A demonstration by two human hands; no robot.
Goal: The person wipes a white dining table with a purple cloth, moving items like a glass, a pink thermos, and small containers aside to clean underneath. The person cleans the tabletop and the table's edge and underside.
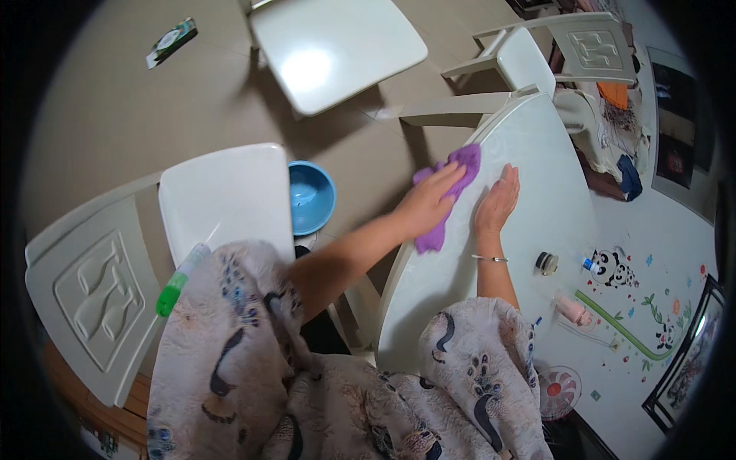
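A purple cloth (461,182) drapes over the left edge of the white table (414,307), partly hanging down its side. My left hand (429,201) holds the cloth against that edge, its fingers laid along the fabric. To the right of it, my right hand (498,201) rests on the tabletop with its fingers stretched out and nothing in it. A thin bracelet (491,259) circles my right wrist.
A white chair (222,199) stands at my left, with a green-and-clear bottle (182,280) on it. Beside it is a blue basin (312,198). Another white seat (337,54) stands farther off. A small round container (546,264) and a pink bottle (571,309) are at the right.
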